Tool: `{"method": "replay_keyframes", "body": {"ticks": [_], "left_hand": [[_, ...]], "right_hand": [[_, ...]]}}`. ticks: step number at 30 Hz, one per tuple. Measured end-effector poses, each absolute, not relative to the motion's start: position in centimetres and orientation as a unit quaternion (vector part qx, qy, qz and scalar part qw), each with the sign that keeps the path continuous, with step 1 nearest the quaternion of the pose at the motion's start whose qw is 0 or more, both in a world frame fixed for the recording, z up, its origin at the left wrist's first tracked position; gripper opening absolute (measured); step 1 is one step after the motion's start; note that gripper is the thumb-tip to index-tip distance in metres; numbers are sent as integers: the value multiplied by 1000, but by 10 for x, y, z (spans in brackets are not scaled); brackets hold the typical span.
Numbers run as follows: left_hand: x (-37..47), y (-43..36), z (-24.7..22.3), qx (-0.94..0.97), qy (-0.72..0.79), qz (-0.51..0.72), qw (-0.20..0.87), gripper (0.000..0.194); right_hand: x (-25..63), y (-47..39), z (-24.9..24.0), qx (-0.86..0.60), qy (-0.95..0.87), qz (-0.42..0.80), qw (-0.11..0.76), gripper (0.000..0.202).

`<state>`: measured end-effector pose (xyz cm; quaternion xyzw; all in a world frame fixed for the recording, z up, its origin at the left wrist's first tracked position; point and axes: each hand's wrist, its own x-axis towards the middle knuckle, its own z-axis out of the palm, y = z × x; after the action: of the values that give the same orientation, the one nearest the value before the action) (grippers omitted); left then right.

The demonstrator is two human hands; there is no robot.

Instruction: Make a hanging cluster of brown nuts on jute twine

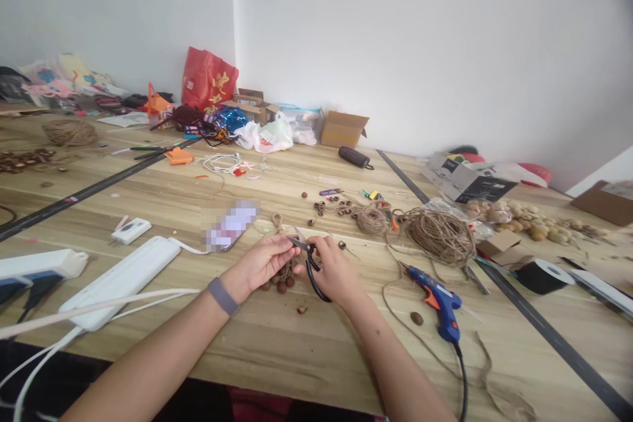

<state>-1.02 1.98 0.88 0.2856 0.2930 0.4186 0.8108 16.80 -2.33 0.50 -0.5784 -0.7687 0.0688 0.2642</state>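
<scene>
My right hand (pixel 331 270) is closed on a pair of black-handled scissors (pixel 312 264), whose blades point up and to the left. My left hand (pixel 271 257), a grey band on its wrist, pinches something small and dark at the blades; the fingers hide most of it. Below and between the hands lies a bunch of round brown nuts (pixel 281 287), partly covered by the fingers. A loop of twine (pixel 277 218) shows just beyond my left hand. One small broken brown piece (pixel 301 310) lies on the wood in front of the bunch.
To the right lie a blue glue gun (pixel 442 303), a big coil of twine (pixel 440 234) and a black tape roll (pixel 544 275). Brown nut pieces (pixel 346 206) are scattered beyond the hands. Leftward are a phone (pixel 232 225) and a white power strip (pixel 123 280) with cables.
</scene>
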Motion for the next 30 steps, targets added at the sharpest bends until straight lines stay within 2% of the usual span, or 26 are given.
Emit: {"method": "replay_keyframes", "body": {"ticks": [6,17,30], "left_hand": [[-11,20,4,303,279,411,813,6],[-12,18,5,309,244,391,832,20],[-13,19,3,291,240,360,853,20]], "right_hand": [[164,-24,5,-593,-767,33,245,40],[165,-24,1,-549,-775,-55,309,40],[161,-26,1,-538,-789,-54,292,33]]}}
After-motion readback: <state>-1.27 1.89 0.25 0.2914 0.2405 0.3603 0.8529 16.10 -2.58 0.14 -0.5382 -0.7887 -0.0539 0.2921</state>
